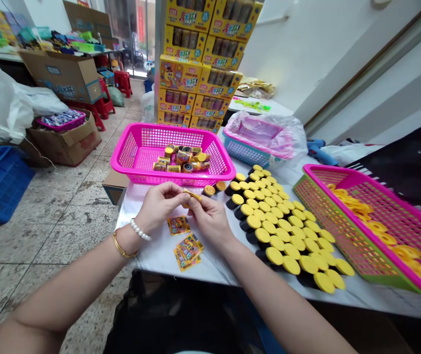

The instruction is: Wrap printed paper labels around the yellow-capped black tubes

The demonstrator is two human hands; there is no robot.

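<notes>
My left hand (160, 204), with a pearl bracelet and a gold bangle at the wrist, pinches one side of a small yellow printed label (192, 195). The fingers of my right hand (212, 219) close on its other side, and they partly cover it. Below my hands several flat printed labels (188, 248) lie on the white table, some overlapping. To the right of my right hand stand rows of black cylinders with yellow lids (269, 226). Just beyond my fingertips are two yellow-topped cylinders (209, 190).
A pink basket (122, 167) with wrapped cylinders stands at the table's back. On the right, another pink basket (376, 182) holds yellow rings. Stacked yellow boxes (184, 73) rise behind, near a plastic-lined blue basket (245, 155). A blue crate (0, 187) sits on the left.
</notes>
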